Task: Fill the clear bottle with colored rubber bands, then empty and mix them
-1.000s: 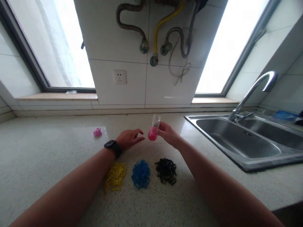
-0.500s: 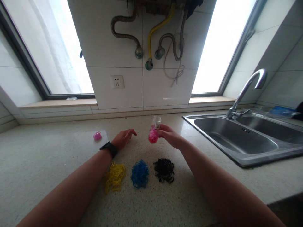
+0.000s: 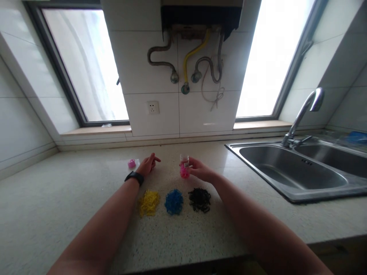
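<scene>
My right hand (image 3: 200, 169) is wrapped round a small clear bottle (image 3: 184, 157) with pink pieces in its lower part. The bottle is upright; whether its base touches the counter I cannot tell. My left hand (image 3: 148, 164) holds nothing, its fingers apart and partly bent, beside a pink cap-like piece (image 3: 131, 163) on a white sheet (image 3: 137, 162). Nearer to me lie three piles of what look like small rubber bands: a yellow pile (image 3: 149, 203), a blue pile (image 3: 174, 201) and a black pile (image 3: 200, 199). A dark band circles my left wrist.
The speckled counter (image 3: 94, 183) runs to a tiled wall with a socket (image 3: 153, 107). On the right is a double steel sink (image 3: 286, 164) with a curved tap (image 3: 301, 110). Pipes and a yellow hose (image 3: 195, 51) hang above the counter from a dark unit.
My view has tilted up and shifted left. The bottle stands more upright and its pink contents sit lower. My left hand is closer to the pink cap-like piece and covers part of the sheet.
</scene>
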`<action>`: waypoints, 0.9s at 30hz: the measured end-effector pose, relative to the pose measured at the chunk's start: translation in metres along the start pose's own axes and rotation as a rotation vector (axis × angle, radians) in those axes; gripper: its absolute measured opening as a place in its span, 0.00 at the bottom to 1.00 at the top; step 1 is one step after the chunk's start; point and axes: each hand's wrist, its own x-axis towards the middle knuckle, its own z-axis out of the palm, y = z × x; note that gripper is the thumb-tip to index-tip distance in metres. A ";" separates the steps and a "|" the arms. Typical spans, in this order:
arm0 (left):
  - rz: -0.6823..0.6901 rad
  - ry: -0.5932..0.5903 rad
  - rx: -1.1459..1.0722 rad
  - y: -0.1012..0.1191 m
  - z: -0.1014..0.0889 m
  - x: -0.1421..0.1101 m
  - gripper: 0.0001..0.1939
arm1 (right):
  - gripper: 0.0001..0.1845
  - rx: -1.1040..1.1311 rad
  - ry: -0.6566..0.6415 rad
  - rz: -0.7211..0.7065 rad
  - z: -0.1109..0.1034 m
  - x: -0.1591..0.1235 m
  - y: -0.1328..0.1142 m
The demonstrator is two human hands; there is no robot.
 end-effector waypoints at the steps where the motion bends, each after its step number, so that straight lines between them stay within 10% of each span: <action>1: -0.006 0.017 -0.011 0.000 -0.001 -0.002 0.37 | 0.15 -0.011 -0.015 -0.003 0.001 0.000 0.000; 9: -0.008 0.126 -0.019 0.009 -0.009 -0.055 0.28 | 0.20 0.064 -0.038 0.048 0.000 -0.007 0.005; 17: 0.063 -0.038 0.508 0.034 -0.035 -0.115 0.21 | 0.26 0.161 -0.117 0.232 -0.011 -0.020 -0.008; 27: 0.041 -0.247 0.618 0.057 -0.039 -0.152 0.23 | 0.31 -0.057 -0.084 0.222 -0.005 -0.022 0.004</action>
